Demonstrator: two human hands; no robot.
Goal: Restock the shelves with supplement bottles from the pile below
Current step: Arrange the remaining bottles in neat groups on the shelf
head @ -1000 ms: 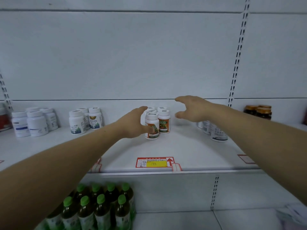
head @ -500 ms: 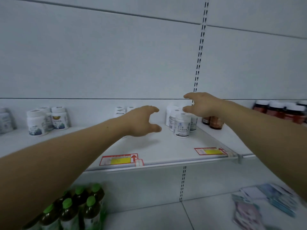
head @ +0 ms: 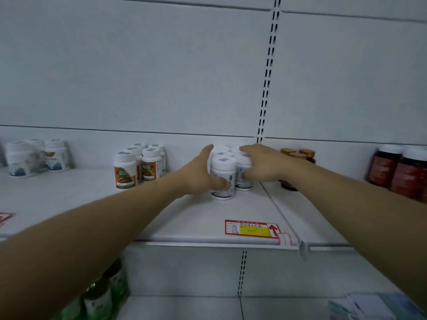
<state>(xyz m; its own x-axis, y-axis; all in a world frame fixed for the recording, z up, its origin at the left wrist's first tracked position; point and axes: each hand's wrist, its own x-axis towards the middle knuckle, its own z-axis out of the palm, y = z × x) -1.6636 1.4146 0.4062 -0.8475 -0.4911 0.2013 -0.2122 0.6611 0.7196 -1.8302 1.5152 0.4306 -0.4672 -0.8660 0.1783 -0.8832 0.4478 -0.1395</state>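
Up on the shelf (head: pixel 208 218), the left hand (head: pixel 198 174) grips the front white bottle (head: pixel 223 179) of a cluster, thumb across its label; the right hand (head: pixel 261 163) curls round the neighbouring bottle (head: pixel 243 175).

Just the one view here, worn on your head, so you're looking forward and a bit down at a white shelf (head: pixel 208 218) from roughly arm's reach. Your arms come in from both bottom corners, the back wall (head: pixel 138 65) fills the top half, and the wide lens bends the edges. There's no second camera to overlap with
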